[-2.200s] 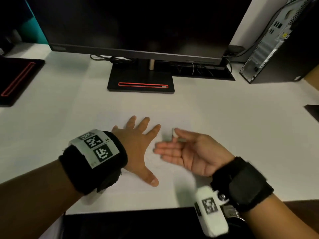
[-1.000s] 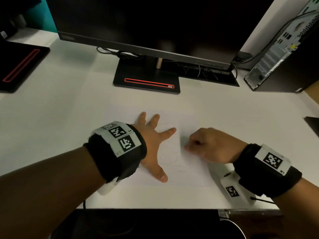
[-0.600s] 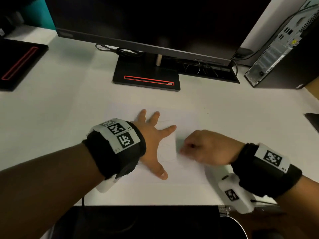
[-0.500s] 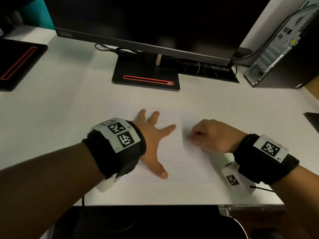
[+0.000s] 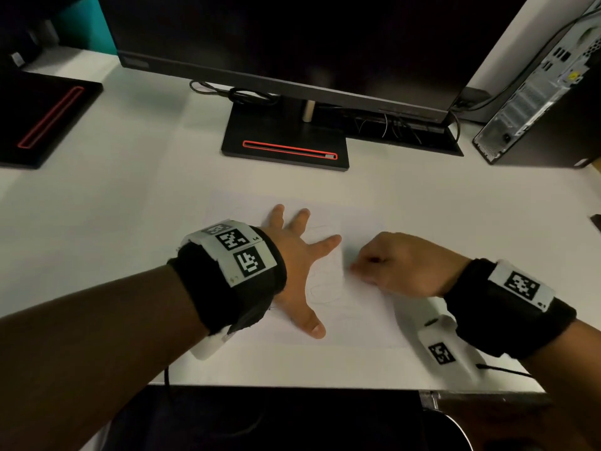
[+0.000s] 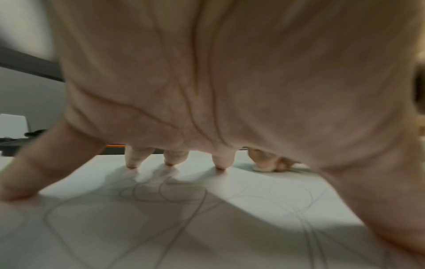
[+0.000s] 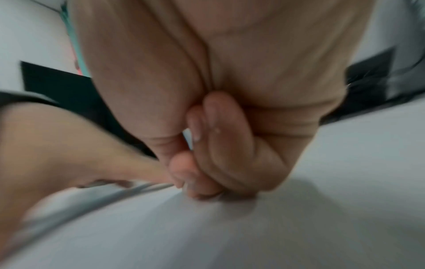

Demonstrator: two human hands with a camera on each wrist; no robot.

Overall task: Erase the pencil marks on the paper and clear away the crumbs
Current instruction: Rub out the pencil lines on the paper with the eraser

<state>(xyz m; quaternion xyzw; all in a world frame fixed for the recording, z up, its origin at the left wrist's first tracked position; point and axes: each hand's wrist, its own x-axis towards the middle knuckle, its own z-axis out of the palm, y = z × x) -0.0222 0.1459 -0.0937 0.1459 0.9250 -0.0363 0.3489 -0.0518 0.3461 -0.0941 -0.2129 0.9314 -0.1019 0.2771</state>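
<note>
A white sheet of paper point(image 5: 361, 323) lies on the white desk, with faint looping pencil marks point(image 5: 325, 289) on it; the left wrist view shows the same pencil marks point(image 6: 161, 197) close up. My left hand point(image 5: 299, 255) lies flat on the sheet, fingers spread and straight, fingertips point(image 6: 220, 163) pressing down. My right hand point(image 5: 400, 265) is curled into a fist just right of the left index finger. It pinches a small white eraser point(image 6: 261, 168) against the paper. In the right wrist view the right hand point(image 7: 218, 145) is blurred and its fingers hide the eraser.
A black monitor stand point(image 5: 286, 148) with a red stripe sits behind the paper, under a wide monitor point(image 5: 292, 43). A computer tower point(image 5: 540, 102) stands at the back right, with cables point(image 5: 400, 125) beside it. Another black stand point(image 5: 42, 118) is at the far left. The desk's front edge point(image 5: 292, 385) is near.
The right hand, earlier palm up with the eraser at its thumb, has turned over into a fist on the paper and shifts left and right. The left hand stays pressed flat.
</note>
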